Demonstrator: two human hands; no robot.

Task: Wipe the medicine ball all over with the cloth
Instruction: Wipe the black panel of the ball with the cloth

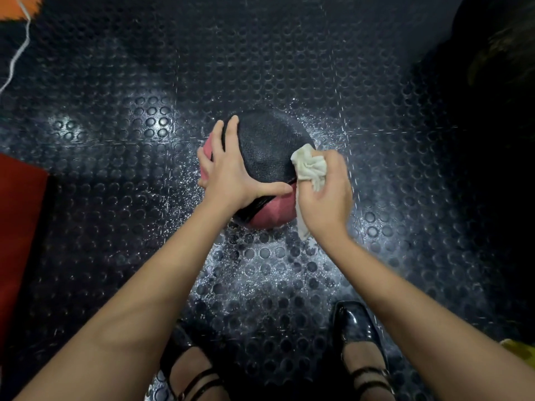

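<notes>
Head view: right hand [324, 198] fingers curled round a bunched white cloth [309, 169], pressing it to the medicine ball [266, 151] at its 3 o'clock flank. Left hand [228, 166] fingers straight and spread flat over the 9 o'clock side, thumb lying across the near face; it grips nothing. Ball sits on the studded floor mat [115, 140], centre of frame. Both forearms reach down and forward, wrists bent.

Risk, judged: the ball could roll from under the flat palm if the wipe pushes sideways. Underside stays unwiped unless the ball is turned.
</notes>
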